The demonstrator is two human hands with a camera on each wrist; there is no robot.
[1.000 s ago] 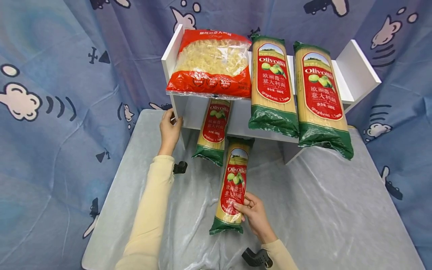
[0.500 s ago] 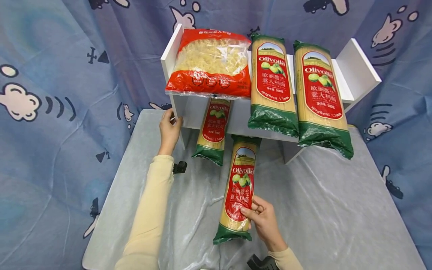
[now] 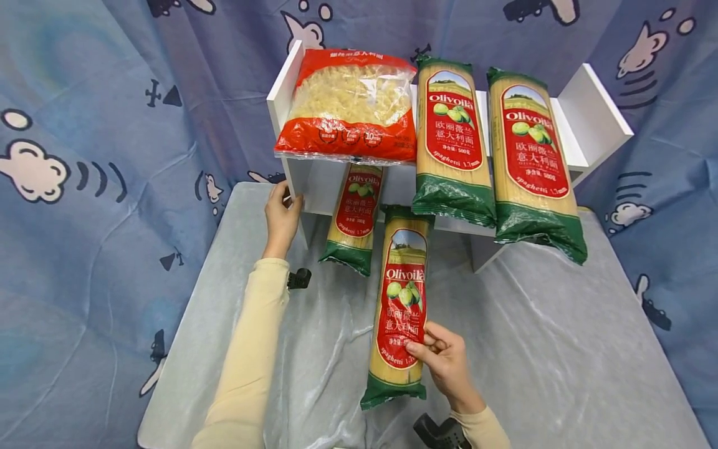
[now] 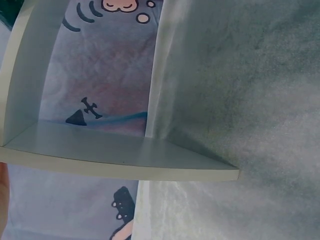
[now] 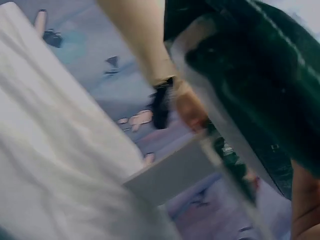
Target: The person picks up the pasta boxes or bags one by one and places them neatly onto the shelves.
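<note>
In the head view my right hand (image 3: 449,365) pinches the lower right side of a spaghetti pack (image 3: 401,299), thumb on its front. The pack has a red label and green ends, and its top end overlaps the front edge of the white shelf (image 3: 449,226). My left hand (image 3: 282,215) grips the shelf's left side panel; some of its fingers are hidden. A second spaghetti pack (image 3: 354,215) lies on the lower board, its green end jutting out. The right wrist view shows the held pack's green end (image 5: 250,95) close up, blurred.
On the top board lie a red bag of short pasta (image 3: 350,106) and two more spaghetti packs (image 3: 454,140), (image 3: 535,162), overhanging the front. A grey cloth-covered table (image 3: 561,349) extends below. Blue patterned curtain (image 3: 112,249) hangs behind and at the sides.
My right hand has moved the spaghetti pack to the right, then lifted it so its top end now covers part of the shelf's lower edge. The left hand stays in place.
</note>
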